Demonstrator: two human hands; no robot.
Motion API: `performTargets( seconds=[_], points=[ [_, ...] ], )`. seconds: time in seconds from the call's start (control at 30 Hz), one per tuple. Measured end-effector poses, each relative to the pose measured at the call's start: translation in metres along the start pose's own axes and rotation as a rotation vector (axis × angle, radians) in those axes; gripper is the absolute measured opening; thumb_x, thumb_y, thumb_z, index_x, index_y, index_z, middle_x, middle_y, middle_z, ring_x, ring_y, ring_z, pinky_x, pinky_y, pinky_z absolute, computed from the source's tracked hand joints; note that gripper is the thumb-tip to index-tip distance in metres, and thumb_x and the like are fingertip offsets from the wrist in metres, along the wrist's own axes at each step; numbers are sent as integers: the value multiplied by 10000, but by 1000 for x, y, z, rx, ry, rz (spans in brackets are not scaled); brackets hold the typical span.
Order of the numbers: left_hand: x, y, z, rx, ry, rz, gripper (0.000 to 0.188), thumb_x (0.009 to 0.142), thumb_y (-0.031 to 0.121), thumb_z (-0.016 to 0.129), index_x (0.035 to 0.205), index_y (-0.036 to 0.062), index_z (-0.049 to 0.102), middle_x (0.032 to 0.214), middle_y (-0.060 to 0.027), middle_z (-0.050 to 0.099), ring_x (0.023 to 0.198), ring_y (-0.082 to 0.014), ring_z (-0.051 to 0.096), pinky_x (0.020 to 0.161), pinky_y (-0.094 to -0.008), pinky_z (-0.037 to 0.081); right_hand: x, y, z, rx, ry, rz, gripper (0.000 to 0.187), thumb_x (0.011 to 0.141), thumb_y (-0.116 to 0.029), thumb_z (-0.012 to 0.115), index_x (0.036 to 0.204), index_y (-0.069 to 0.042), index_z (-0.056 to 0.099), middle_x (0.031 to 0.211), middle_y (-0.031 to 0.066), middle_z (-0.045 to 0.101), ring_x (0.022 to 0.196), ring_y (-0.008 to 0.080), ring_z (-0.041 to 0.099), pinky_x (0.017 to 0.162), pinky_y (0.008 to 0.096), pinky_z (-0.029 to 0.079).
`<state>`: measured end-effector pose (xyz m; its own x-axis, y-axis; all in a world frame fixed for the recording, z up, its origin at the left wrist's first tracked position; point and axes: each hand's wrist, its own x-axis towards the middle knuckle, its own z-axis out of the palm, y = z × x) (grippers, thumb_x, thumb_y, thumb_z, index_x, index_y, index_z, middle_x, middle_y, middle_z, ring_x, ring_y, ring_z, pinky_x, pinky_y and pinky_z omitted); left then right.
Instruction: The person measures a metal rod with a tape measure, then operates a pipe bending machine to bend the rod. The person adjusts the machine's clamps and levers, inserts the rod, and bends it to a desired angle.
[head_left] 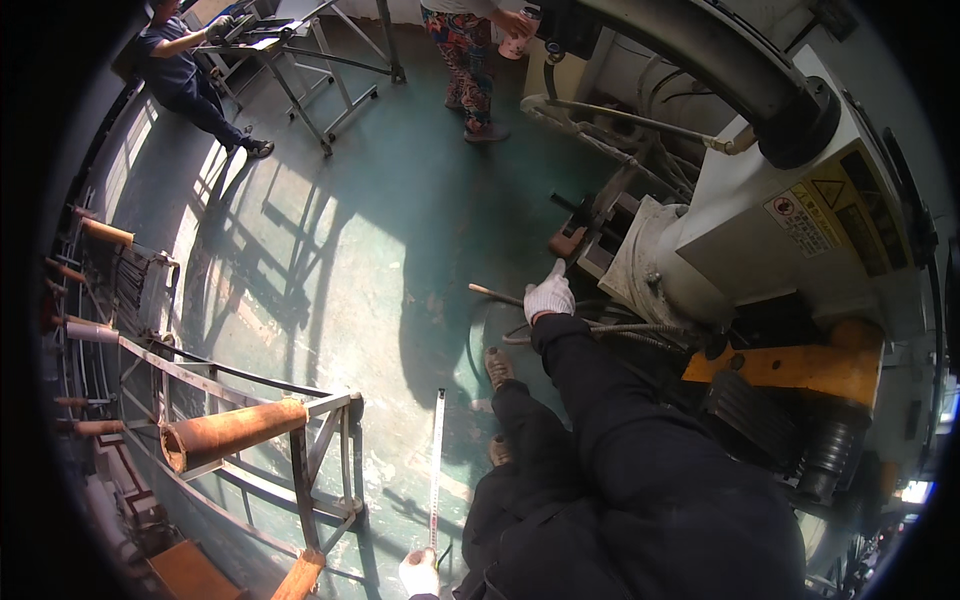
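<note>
My left hand [418,573], in a white glove, is low in the picture and closed on a tape measure. Most of the tape's case is hidden by the hand. The tape's pale blade [436,470] stretches away from it over the floor, ending in a dark tip. My right hand [550,293], in a white knit glove, reaches forward with its index finger extended. It appears to hold nothing. Just beyond that fingertip sits a dark metal clamp-like part [590,240] of a large grey machine [760,220]. Whether the finger touches it I cannot tell.
Hoses [640,332] and a rod with a tan tip [482,289] lie beside the machine. At left stands a metal frame rack [330,405] with a rusty-orange roll [235,432]. Two people [190,75] are farther off, one at a wheeled metal table [300,50].
</note>
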<state>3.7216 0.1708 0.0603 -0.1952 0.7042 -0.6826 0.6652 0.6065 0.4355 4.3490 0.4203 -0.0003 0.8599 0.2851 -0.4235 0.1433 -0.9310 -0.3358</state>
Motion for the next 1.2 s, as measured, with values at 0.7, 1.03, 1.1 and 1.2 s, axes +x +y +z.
performTargets(
  seconds=[0.7,1.03,1.1,1.2],
  points=[
    [78,302,12,856,-266,575,307,1066,343,725,1293,140,767,1130,-163,762,969,-371,731,890,-533,586,364,-38,-48,-570,-256,-167,683,1054,-220,674,1659,69,541,1450,320,770,1365,420,769,1147,476,623],
    [77,225,-56,1101,-354,776,518,1076,463,663,1543,247,718,1325,-223,780,1148,-457,770,1058,-549,635,164,-13,72,353,332,267,607,1047,-314,764,1544,0,614,1384,327,763,1283,492,766,1085,567,628],
    [106,180,-59,949,-403,1023,443,1096,329,658,1513,191,716,1292,-246,773,1158,-461,761,1035,-562,645,98,-22,93,469,267,323,542,1034,-313,768,1466,7,698,1341,339,791,1295,475,773,1104,519,625],
    [152,113,-54,165,-583,266,315,1131,267,662,1367,66,716,1234,-158,766,1092,-268,745,923,-432,653,-32,-14,100,1169,-106,309,355,1097,-301,782,1319,-25,772,976,147,807,808,235,794,730,375,659]
  ],
)
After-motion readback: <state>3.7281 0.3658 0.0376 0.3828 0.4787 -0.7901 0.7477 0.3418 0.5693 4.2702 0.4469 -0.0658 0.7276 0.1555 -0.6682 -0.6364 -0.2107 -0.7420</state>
